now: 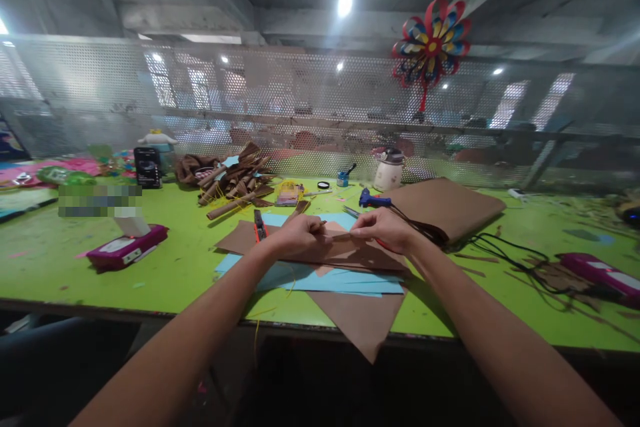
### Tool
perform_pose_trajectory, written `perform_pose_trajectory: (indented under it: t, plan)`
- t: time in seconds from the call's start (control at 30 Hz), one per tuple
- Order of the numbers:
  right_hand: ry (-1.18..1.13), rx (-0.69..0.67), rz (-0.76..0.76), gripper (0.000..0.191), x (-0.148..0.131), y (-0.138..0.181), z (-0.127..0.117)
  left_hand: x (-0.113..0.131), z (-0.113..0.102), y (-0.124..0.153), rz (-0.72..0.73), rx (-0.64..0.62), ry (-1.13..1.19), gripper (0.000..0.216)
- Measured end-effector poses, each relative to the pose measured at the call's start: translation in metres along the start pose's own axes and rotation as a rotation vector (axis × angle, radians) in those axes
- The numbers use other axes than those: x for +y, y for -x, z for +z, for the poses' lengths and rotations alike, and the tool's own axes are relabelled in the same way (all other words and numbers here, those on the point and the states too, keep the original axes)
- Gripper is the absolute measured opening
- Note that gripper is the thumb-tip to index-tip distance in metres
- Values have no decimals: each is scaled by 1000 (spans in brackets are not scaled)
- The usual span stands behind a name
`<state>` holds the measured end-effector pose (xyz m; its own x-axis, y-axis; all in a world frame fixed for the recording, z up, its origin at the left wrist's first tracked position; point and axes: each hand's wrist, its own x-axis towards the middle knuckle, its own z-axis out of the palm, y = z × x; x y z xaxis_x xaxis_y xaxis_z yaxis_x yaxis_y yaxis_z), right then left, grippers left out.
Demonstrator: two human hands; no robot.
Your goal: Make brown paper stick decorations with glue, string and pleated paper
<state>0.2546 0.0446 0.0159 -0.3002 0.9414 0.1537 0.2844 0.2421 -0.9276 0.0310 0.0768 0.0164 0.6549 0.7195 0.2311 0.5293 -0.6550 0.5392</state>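
My left hand (pixel 303 235) and my right hand (pixel 383 228) are both closed on a narrow strip of brown paper (pixel 343 237), one at each end. Beneath them lie sheets of brown paper (pixel 295 252) over light blue paper (pixel 320 278). A pointed brown sheet (pixel 367 320) hangs over the table's front edge. To the left of my left hand rests a red and black utility knife (pixel 259 225). Just behind my right hand is a blue hot glue gun (pixel 374 199), its cord running right. A red-handled tool near the right wrist is mostly hidden.
Rolled brown paper pieces (pixel 237 180) are heaped at the back left. A large folded brown sheet (pixel 450 203) lies right. Purple power strips (pixel 127 248) sit at both sides. A phone (pixel 148 167), a white jar (pixel 389 170) and a blue bottle (pixel 343 178) stand along the back.
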Motion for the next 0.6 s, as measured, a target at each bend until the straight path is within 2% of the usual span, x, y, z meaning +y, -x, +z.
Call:
perform_pose_trajectory:
  t: [0.3,0.43,0.6]
  plan:
    - [-24,-52,31,24,3,0,0,6,-3,1,7,-113,98,34]
    - [179,-90,-3,26,3,0,1,4,-1,0,-20,-112,72,32]
    - [412,-112,-155,23,6,-3,4,1,1,-2,-29,-75,45,31]
